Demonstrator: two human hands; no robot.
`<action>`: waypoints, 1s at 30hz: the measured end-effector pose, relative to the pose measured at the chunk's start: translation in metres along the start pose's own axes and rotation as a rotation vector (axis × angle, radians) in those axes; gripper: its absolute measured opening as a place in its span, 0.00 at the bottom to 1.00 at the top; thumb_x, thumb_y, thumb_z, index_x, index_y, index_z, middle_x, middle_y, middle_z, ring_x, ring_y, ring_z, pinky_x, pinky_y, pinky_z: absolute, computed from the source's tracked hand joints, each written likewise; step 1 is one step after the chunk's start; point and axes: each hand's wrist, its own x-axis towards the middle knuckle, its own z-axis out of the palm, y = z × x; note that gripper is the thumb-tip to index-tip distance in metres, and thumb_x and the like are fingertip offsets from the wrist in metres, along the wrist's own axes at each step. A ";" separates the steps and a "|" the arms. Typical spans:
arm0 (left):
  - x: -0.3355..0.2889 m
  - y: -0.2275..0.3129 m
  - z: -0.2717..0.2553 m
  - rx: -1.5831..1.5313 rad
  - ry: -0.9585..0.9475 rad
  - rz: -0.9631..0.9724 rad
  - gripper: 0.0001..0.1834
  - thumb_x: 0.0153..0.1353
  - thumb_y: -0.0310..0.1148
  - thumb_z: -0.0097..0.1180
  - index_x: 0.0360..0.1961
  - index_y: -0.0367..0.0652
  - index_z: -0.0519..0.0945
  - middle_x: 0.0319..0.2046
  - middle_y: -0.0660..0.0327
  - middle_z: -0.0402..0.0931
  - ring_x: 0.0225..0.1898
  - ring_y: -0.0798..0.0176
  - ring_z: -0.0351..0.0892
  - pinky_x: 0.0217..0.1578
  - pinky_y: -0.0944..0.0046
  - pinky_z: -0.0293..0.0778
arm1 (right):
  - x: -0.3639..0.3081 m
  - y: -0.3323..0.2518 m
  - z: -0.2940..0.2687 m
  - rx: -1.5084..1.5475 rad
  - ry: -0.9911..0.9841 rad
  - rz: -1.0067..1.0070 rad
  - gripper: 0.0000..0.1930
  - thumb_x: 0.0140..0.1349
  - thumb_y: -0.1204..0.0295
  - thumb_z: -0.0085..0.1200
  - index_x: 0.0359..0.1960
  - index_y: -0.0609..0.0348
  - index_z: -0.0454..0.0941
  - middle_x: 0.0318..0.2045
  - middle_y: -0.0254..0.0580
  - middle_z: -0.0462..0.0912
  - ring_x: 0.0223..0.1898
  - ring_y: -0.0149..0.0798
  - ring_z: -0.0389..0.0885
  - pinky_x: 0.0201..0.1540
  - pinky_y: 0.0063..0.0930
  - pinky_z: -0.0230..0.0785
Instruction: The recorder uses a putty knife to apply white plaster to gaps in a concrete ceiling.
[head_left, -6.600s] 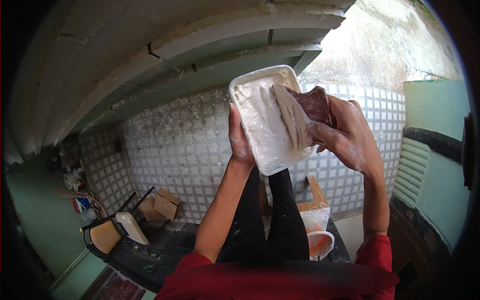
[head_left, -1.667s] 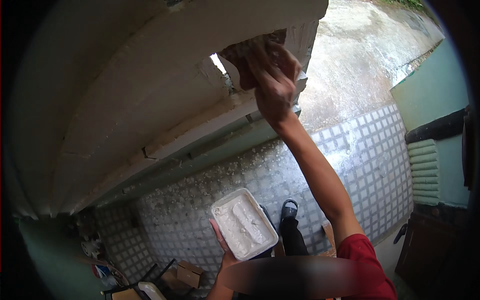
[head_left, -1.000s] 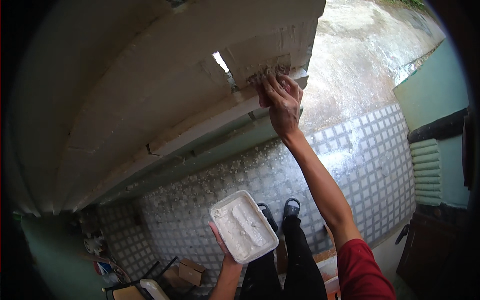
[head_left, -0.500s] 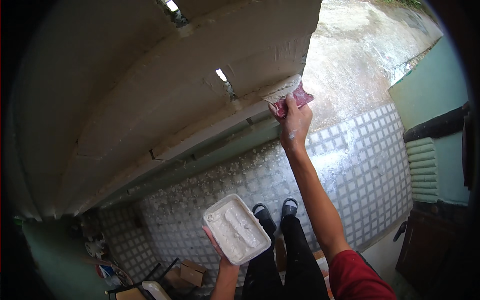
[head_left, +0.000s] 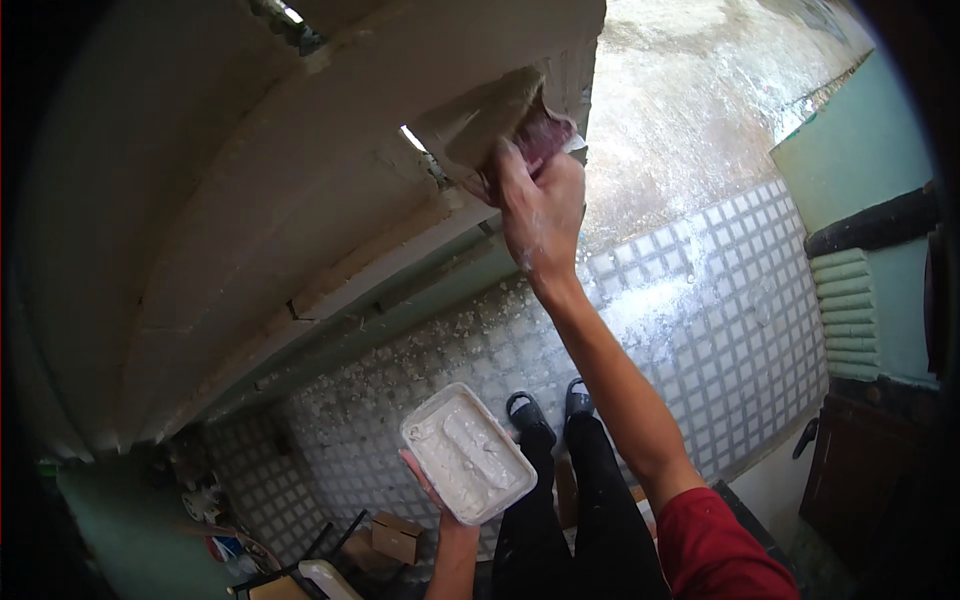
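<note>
While the right hand reaches to the upper middle of the frame, its thumb and fingers pinch a dark red scraper, though some of the fingers are hidden behind it. The scraper lies just above the knuckles, its long axis running roughly from lower left to upper right, up against the pale wall. A smooth beige patch shows beyond it to the upper left; whether that is blade or spread paste, I cannot tell.

Near the scraper, to its left, is a bright slot that slants from upper left to lower right, so it lies across the scraper's line rather than along it. Of the two hands, the right is clearly nearer to it.

Lower in the middle of the frame, the left hand cups a white tray by its left side, the fingers underneath out of sight. The grey-white paste inside carries a ridge pointing from upper left to lower right.
</note>
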 end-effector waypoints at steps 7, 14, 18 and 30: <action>0.004 -0.008 0.017 -0.084 -0.099 -0.062 0.60 0.55 0.83 0.37 0.73 0.42 0.58 0.63 0.35 0.65 0.58 0.29 0.72 0.59 0.27 0.67 | 0.037 0.072 -0.005 0.311 0.242 0.150 0.16 0.63 0.71 0.53 0.21 0.73 0.79 0.15 0.44 0.79 0.15 0.37 0.80 0.24 0.34 0.75; -0.003 -0.001 0.009 -0.064 0.052 0.000 0.60 0.54 0.83 0.36 0.73 0.43 0.58 0.61 0.34 0.67 0.59 0.29 0.72 0.59 0.27 0.67 | -0.006 0.018 0.022 0.120 0.120 0.008 0.13 0.69 0.75 0.51 0.25 0.67 0.77 0.23 0.35 0.79 0.24 0.24 0.77 0.28 0.26 0.80; -0.006 -0.001 0.012 -0.053 0.045 0.001 0.60 0.54 0.83 0.36 0.73 0.43 0.58 0.61 0.34 0.67 0.58 0.29 0.72 0.58 0.27 0.67 | -0.016 0.041 0.025 0.484 0.162 0.244 0.11 0.69 0.76 0.50 0.27 0.68 0.77 0.24 0.35 0.79 0.25 0.26 0.78 0.33 0.28 0.82; -0.012 0.001 0.006 0.004 0.021 0.044 0.59 0.54 0.83 0.36 0.73 0.45 0.58 0.62 0.38 0.67 0.59 0.32 0.72 0.58 0.30 0.69 | -0.025 0.048 0.022 0.456 0.158 0.164 0.13 0.67 0.74 0.48 0.30 0.71 0.81 0.18 0.31 0.78 0.21 0.22 0.75 0.23 0.25 0.71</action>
